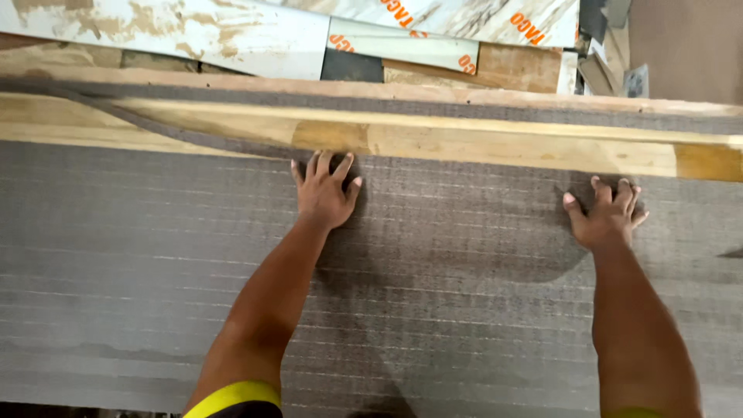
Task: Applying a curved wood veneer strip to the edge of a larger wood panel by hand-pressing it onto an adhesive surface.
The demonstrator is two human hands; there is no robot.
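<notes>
A large grey-brown laminate sheet (433, 310) with fine pale stripes lies flat and fills most of the view. My left hand (325, 193) presses flat on it near its far edge, fingers spread. My right hand (607, 217) also rests palm down on the sheet, further right, fingers spread. Both hands sit just short of a long pale wooden board (480, 143) that runs across the sheet's far edge. A thin strip of the same grey laminate (155, 128) curves over the board at the left.
Beyond the board lie stacked sheets: white marbled laminate (193, 35), a rolled pale sheet with orange print (402, 46) and brown plywood (511, 70). Bare brown floor (689, 46) shows at the top right.
</notes>
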